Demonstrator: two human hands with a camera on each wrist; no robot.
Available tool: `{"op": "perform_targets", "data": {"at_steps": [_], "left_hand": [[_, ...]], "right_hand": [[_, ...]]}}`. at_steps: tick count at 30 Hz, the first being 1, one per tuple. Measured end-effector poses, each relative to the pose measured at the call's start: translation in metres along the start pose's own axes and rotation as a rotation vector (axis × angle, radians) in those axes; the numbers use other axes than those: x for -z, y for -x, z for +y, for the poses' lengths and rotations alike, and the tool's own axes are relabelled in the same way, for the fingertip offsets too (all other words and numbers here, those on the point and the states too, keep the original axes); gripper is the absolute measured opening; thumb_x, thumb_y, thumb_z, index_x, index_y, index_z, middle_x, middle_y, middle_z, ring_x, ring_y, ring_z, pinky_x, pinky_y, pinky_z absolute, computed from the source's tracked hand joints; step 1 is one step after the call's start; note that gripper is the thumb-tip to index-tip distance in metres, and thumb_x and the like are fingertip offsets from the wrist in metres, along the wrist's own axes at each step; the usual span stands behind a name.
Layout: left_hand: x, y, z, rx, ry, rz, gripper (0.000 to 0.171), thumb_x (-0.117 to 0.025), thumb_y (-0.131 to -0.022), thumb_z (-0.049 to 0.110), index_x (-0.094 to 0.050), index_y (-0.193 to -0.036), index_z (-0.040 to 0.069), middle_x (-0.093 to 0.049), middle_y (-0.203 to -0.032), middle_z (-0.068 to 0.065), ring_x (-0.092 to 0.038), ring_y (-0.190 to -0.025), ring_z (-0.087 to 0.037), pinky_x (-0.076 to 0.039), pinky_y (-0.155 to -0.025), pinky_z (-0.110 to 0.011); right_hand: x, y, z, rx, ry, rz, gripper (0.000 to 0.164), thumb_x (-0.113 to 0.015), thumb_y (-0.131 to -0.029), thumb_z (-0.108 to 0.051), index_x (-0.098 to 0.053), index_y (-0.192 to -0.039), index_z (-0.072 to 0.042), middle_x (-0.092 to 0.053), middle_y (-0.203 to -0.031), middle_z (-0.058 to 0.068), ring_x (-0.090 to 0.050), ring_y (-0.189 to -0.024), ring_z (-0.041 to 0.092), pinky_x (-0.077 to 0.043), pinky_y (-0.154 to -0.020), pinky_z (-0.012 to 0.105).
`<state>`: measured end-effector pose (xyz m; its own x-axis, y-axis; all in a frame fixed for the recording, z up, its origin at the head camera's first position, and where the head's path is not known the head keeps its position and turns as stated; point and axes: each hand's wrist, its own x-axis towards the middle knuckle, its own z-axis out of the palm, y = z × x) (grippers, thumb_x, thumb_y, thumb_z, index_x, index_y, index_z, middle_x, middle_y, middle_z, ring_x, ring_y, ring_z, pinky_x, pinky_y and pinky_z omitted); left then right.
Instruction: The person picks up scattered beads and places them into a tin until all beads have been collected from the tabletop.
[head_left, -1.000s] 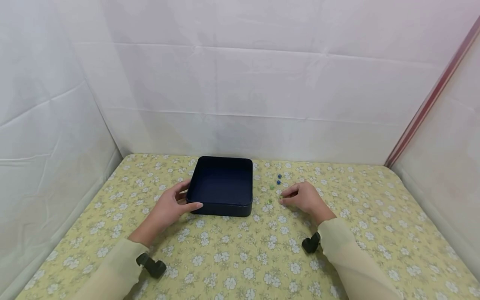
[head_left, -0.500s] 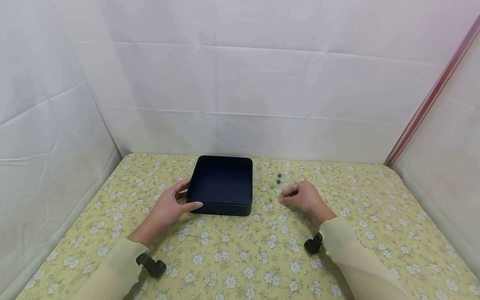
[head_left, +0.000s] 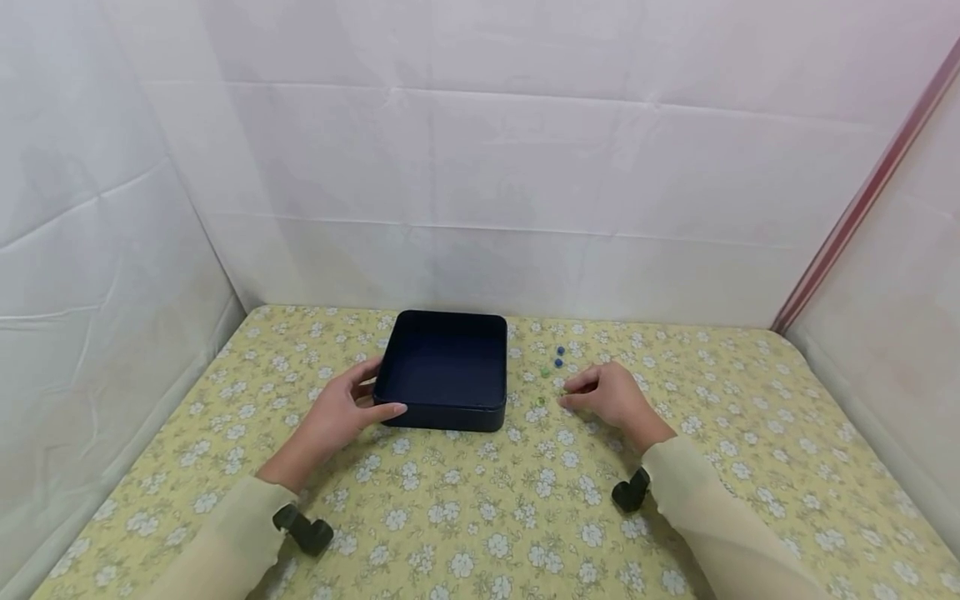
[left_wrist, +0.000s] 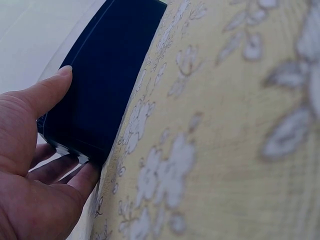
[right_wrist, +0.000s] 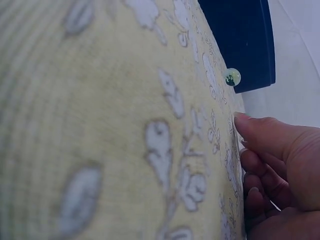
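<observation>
My left hand (head_left: 341, 412) grips the near left corner of a dark navy square box (head_left: 442, 418), open at the top. In the left wrist view the thumb lies along the box's front wall (left_wrist: 100, 85) and the fingers curl at its side. To the box's right, my right hand (head_left: 613, 396) is low over the cloth, thumb and fingertips pinched around a small green marble that they mostly hide. Left of those fingertips lies a clear green marble (head_left: 542, 402), near the thumb in the right wrist view. Another green marble (head_left: 546, 372) and two blue marbles (head_left: 558, 363) lie farther back.
A yellow cloth with white flowers (head_left: 480, 517) covers the table. White fabric walls (head_left: 480, 167) stand behind it and at both sides, with a red strip (head_left: 862, 200) at the right rear corner. Each wrist wears a black mount (head_left: 303, 531).
Both hands, the box and the loose marbles keep their places. Only the right wrist and its sleeve have shifted very slightly to the right.
</observation>
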<state>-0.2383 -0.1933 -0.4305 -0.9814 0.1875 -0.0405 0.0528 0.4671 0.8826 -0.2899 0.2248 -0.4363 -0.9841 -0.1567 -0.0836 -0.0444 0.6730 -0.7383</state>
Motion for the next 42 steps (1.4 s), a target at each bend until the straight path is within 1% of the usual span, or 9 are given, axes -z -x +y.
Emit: {"op": "perform_targets", "data": {"at_steps": [4, 9, 18, 22, 26, 30, 35, 37, 42], "left_hand": [[-0.001, 0.0, -0.002, -0.002, 0.008, -0.004, 0.096, -0.08, -0.089, 0.044, -0.025, -0.165, 0.021, -0.03, -0.168, -0.012, -0.042, -0.147, -0.04, -0.053, -0.108, -0.05], [0.0, 0.0, -0.002, 0.002, 0.009, -0.002, 0.098, -0.079, -0.089, 0.048, -0.024, -0.165, 0.022, -0.029, -0.169, -0.012, -0.041, -0.148, -0.039, -0.053, -0.108, -0.05], [0.001, 0.0, -0.002, -0.001, 0.012, -0.002, 0.098, -0.08, -0.088, 0.048, -0.024, -0.165, 0.022, -0.029, -0.169, -0.012, -0.041, -0.148, -0.039, -0.053, -0.108, -0.05], [0.0, -0.001, -0.003, -0.003, 0.016, -0.001, 0.098, -0.08, -0.088, 0.047, -0.025, -0.165, 0.023, -0.029, -0.169, -0.011, -0.042, -0.148, -0.039, -0.053, -0.108, -0.05], [0.0, 0.0, -0.003, -0.001, 0.021, -0.003, 0.097, -0.08, -0.089, 0.045, -0.025, -0.165, 0.023, -0.029, -0.169, -0.011, -0.041, -0.148, -0.038, -0.052, -0.108, -0.05], [0.0, 0.001, -0.002, 0.005, 0.019, -0.003, 0.097, -0.08, -0.089, 0.045, -0.025, -0.165, 0.023, -0.028, -0.169, -0.01, -0.041, -0.148, -0.038, -0.052, -0.109, -0.05], [0.001, 0.0, -0.001, 0.002, 0.017, 0.001, 0.096, -0.08, -0.089, 0.044, -0.025, -0.165, 0.023, -0.029, -0.169, -0.011, -0.042, -0.148, -0.038, -0.052, -0.109, -0.05], [0.001, -0.001, -0.001, 0.0, 0.02, 0.002, 0.096, -0.08, -0.089, 0.043, -0.025, -0.165, 0.022, -0.029, -0.169, -0.011, -0.042, -0.147, -0.038, -0.052, -0.108, -0.05], [0.0, 0.0, -0.002, 0.001, 0.02, 0.0, 0.096, -0.081, -0.089, 0.043, -0.025, -0.165, 0.022, -0.029, -0.169, -0.011, -0.042, -0.147, -0.038, -0.052, -0.108, -0.05]], "right_hand": [[0.0, 0.002, 0.0, -0.022, -0.024, -0.003, 0.02, -0.084, -0.088, -0.025, -0.082, -0.105, -0.015, -0.073, -0.114, 0.007, -0.069, -0.089, 0.017, -0.06, -0.073, 0.031], [0.001, 0.005, -0.002, -0.032, -0.057, 0.002, 0.024, -0.084, -0.088, -0.028, -0.081, -0.109, -0.017, -0.073, -0.116, 0.006, -0.07, -0.094, 0.018, -0.061, -0.077, 0.034], [-0.002, 0.003, -0.005, 0.022, -0.091, 0.023, 0.023, -0.083, -0.089, -0.028, -0.082, -0.109, -0.016, -0.075, -0.117, 0.006, -0.07, -0.094, 0.018, -0.061, -0.076, 0.033], [-0.006, 0.004, -0.009, 0.029, -0.108, 0.033, 0.028, -0.083, -0.089, -0.03, -0.081, -0.113, -0.016, -0.074, -0.119, 0.006, -0.07, -0.098, 0.019, -0.061, -0.078, 0.033], [-0.01, 0.005, -0.016, 0.062, -0.135, 0.042, 0.032, -0.084, -0.088, -0.032, -0.08, -0.115, -0.015, -0.074, -0.119, 0.005, -0.07, -0.099, 0.019, -0.061, -0.08, 0.033], [-0.014, 0.004, -0.022, 0.098, -0.169, 0.04, 0.034, -0.084, -0.088, -0.033, -0.08, -0.116, -0.014, -0.074, -0.115, 0.004, -0.07, -0.096, 0.018, -0.061, -0.08, 0.034], [-0.017, 0.002, -0.029, 0.128, -0.222, 0.029, 0.037, -0.083, -0.088, -0.036, -0.079, -0.117, -0.014, -0.071, -0.118, 0.003, -0.069, -0.096, 0.019, -0.062, -0.08, 0.036], [-0.019, 0.002, -0.033, 0.14, -0.241, 0.025, 0.037, -0.083, -0.088, -0.035, -0.079, -0.118, -0.014, -0.071, -0.119, 0.003, -0.069, -0.096, 0.019, -0.062, -0.08, 0.037], [-0.023, 0.0, -0.038, 0.169, -0.273, 0.018, 0.037, -0.083, -0.088, -0.033, -0.079, -0.118, -0.011, -0.072, -0.114, 0.004, -0.069, -0.094, 0.019, -0.062, -0.081, 0.039]]}}
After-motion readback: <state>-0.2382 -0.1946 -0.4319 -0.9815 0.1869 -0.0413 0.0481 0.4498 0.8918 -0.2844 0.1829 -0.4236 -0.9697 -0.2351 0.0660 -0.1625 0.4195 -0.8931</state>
